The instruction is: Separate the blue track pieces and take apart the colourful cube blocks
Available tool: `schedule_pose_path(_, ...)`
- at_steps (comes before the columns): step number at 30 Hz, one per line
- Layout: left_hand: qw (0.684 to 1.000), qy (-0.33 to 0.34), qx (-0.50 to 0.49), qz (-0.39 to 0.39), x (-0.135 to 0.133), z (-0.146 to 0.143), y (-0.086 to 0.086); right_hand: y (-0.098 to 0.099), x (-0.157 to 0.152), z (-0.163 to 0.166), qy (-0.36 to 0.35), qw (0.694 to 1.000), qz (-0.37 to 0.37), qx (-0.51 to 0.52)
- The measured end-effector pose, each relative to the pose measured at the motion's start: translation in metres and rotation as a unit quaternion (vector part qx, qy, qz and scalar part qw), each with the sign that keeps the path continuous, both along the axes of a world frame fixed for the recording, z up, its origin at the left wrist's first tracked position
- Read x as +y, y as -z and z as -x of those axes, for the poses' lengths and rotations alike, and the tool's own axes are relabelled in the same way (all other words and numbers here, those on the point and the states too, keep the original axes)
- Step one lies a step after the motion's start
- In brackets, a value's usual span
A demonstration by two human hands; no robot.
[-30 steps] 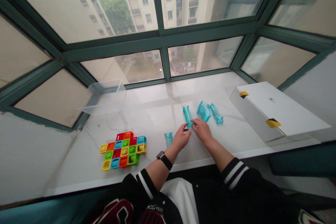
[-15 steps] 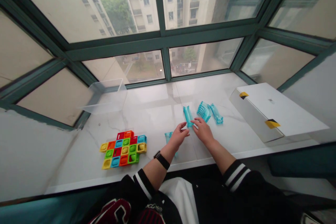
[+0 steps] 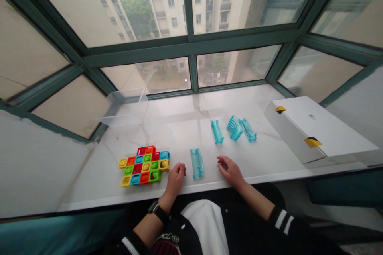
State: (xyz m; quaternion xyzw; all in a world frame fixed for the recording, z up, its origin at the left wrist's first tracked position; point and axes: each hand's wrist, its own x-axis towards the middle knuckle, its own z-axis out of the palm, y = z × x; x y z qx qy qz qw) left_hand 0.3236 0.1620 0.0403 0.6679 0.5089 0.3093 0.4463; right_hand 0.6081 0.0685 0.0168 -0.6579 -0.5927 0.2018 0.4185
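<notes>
My left hand [image 3: 177,177], with a black watch on its wrist, rests at the sill's front with its fingers curled in and nothing showing in them. It lies between the joined coloured blocks [image 3: 142,168] and a clear blue track piece [image 3: 197,163], close to both. To the right of that piece, my right hand [image 3: 229,170] rests with loosely bent fingers apart, holding nothing. Farther back stand another straight blue track piece [image 3: 217,132], a curved, ribbed blue piece [image 3: 235,128] and a narrow blue piece [image 3: 249,130] beside it.
A clear plastic bin [image 3: 128,107] stands at the back left by the window. On the right is a white box [image 3: 323,127] with yellow and black tape tabs. The marble sill [image 3: 176,127] ends at a front edge close to my body.
Both hands have drawn back toward the front edge, away from the straight track piece. My left hand has moved left, uncovering the nearer blue piece, and its fingers have curled in.
</notes>
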Motion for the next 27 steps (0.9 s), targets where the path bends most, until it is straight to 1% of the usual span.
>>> schedule_pose_path(2, 0.996, 0.04, 0.038, -0.067, -0.011, 0.002, 0.005, 0.003, 0.001, 0.012, -0.005, 1.0, 0.0, -0.018)
schedule_pose_path(4, 0.987, 0.086, 0.069, -0.114, -0.016, 0.001, 0.004, 0.002, 0.003, 0.021, -0.023, 0.999, -0.005, -0.037)
schedule_pose_path(6, 0.976, 0.131, 0.097, -0.145, -0.017, -0.002, 0.001, -0.002, 0.003, 0.028, -0.069, 0.995, -0.013, -0.069)
schedule_pose_path(8, 0.964, 0.162, 0.127, -0.167, -0.017, -0.005, -0.002, -0.006, 0.003, 0.033, -0.136, 0.983, -0.023, -0.118)
schedule_pose_path(10, 0.954, 0.178, 0.155, -0.182, -0.017, -0.007, -0.003, -0.009, 0.002, 0.035, -0.193, 0.966, -0.031, -0.168)
schedule_pose_path(12, 0.947, 0.188, 0.175, -0.193, -0.017, -0.008, -0.002, -0.011, 0.002, 0.037, -0.222, 0.953, -0.033, -0.204)
schedule_pose_path(16, 0.943, 0.196, 0.185, -0.196, -0.017, -0.008, 0.001, -0.013, 0.003, 0.039, -0.231, 0.946, -0.025, -0.227)
schedule_pose_path(21, 0.939, 0.197, 0.195, -0.201, -0.017, -0.008, 0.001, -0.014, 0.005, 0.039, -0.228, 0.948, -0.009, -0.222)
schedule_pose_path(27, 0.942, 0.179, 0.199, -0.204, -0.016, -0.009, 0.001, -0.01, 0.005, 0.038, -0.217, 0.953, -0.001, -0.213)
